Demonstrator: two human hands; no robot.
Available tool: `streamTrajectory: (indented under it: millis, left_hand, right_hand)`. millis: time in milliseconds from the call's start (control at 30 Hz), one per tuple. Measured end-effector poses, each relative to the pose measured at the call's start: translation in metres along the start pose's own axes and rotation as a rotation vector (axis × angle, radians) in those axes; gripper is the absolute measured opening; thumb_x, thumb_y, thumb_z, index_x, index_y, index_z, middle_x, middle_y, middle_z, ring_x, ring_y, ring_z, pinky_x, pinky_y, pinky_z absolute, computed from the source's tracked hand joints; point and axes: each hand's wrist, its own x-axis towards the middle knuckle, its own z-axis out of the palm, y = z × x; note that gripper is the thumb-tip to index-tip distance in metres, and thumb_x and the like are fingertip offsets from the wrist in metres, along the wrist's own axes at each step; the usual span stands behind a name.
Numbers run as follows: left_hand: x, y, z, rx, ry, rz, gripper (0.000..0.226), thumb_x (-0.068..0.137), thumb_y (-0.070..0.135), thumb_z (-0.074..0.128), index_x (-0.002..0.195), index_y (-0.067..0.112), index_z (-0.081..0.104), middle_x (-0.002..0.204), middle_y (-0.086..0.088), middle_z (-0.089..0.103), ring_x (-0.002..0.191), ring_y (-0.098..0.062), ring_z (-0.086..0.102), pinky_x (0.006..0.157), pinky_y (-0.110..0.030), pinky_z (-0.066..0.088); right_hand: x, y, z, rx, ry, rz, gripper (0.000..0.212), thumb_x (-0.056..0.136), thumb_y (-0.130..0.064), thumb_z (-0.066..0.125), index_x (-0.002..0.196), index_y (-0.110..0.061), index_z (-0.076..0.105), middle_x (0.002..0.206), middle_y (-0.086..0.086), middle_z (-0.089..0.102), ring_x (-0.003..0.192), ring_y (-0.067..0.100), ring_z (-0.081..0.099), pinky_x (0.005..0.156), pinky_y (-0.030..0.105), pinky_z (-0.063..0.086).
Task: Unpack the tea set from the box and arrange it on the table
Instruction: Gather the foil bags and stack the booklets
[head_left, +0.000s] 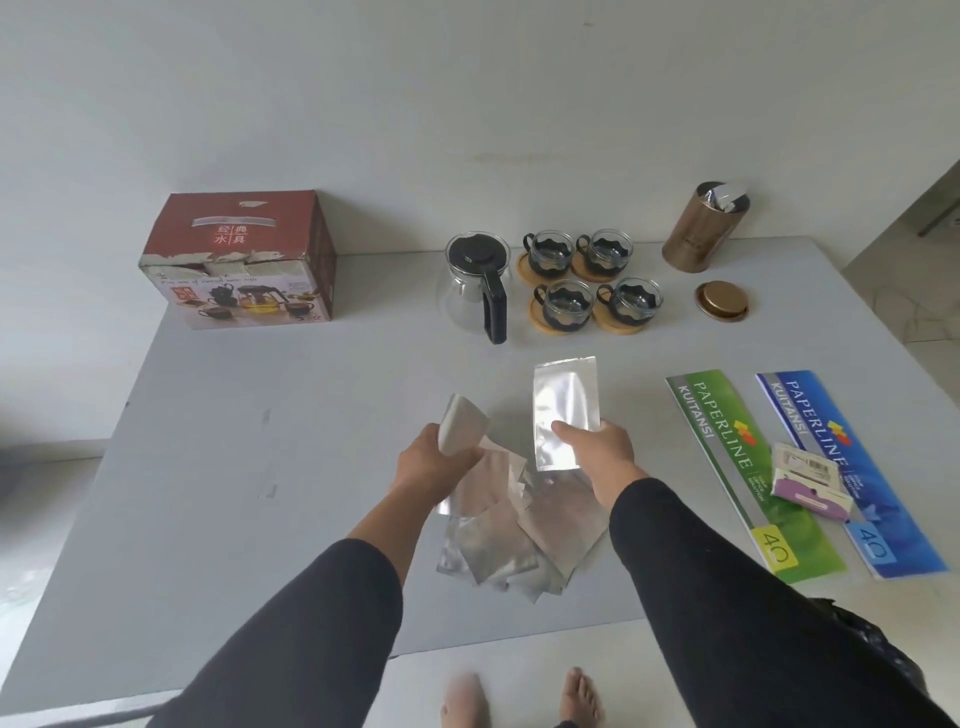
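Observation:
The red tea set box (239, 260) stands closed at the table's far left. A glass teapot (475, 283) with a black lid and handle sits at the back centre. To its right stand several glass cups (592, 278) on round wooden coasters. My left hand (436, 457) grips a white folded packet (460, 431) above a heap of silver foil pouches (514, 535). My right hand (602, 452) holds one silver pouch (563, 410) upright by its lower edge.
A bronze canister (704, 228) stands open at the back right, its lid (722, 300) lying in front. Green (748, 467) and blue (852, 467) receipt books lie at the right, with small packets (808, 480) on them. The grey table's (234, 467) near edge is by my feet.

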Motion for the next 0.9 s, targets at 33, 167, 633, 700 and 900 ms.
streamTrajectory:
  millis: [33,167,633,700,900]
  left_hand:
    - [-0.001,-0.002,0.0,0.005,0.011,0.004,0.044,0.083,0.042,0.064,0.118,0.019,0.051,0.097,0.0,0.058,0.087,-0.021,0.057,0.075,-0.035,0.05]
    - [-0.009,-0.007,-0.001,-0.032,0.06,0.0,0.04,0.086,0.038,0.062,0.116,0.014,0.054,0.093,-0.001,0.058,0.084,-0.02,0.056,0.069,-0.031,0.044]
    - [-0.042,-0.02,0.046,0.346,0.037,-0.071,0.096,0.066,0.044,0.082,0.139,0.019,0.025,0.13,-0.007,0.031,0.126,-0.026,0.033,0.09,-0.035,0.043]
    - [-0.044,-0.016,0.053,0.393,0.059,-0.074,0.108,0.063,0.042,0.085,0.143,0.022,0.015,0.129,-0.006,0.03,0.124,-0.025,0.033,0.081,-0.033,0.043]
    - [-0.027,-0.013,0.05,0.387,0.016,-0.112,0.127,0.062,0.036,0.087,0.151,0.022,-0.003,0.138,-0.005,0.031,0.132,-0.025,0.031,0.095,-0.041,0.043]
  right_hand:
    - [-0.002,0.001,-0.002,0.038,0.017,-0.007,0.058,0.077,-0.035,0.075,0.124,-0.006,0.057,0.117,0.01,0.063,0.114,0.031,0.057,0.098,0.038,0.047]
    - [-0.01,0.006,-0.013,0.066,-0.02,0.022,0.054,0.08,-0.033,0.073,0.124,-0.007,0.055,0.111,0.007,0.06,0.107,0.027,0.056,0.092,0.032,0.044]
    - [-0.048,0.036,0.002,-0.765,-0.127,0.072,0.067,0.082,-0.043,0.065,0.134,-0.011,0.038,0.131,0.006,0.041,0.127,0.024,0.039,0.105,0.035,0.038]
    - [-0.051,0.037,0.008,-0.749,-0.122,0.052,0.078,0.079,-0.043,0.07,0.136,-0.011,0.029,0.132,0.008,0.038,0.125,0.026,0.04,0.104,0.036,0.039]
    - [-0.047,0.045,0.011,-0.642,-0.245,0.068,0.131,0.046,-0.058,0.087,0.145,-0.021,0.009,0.131,0.009,0.029,0.118,0.025,0.047,0.094,0.036,0.049]
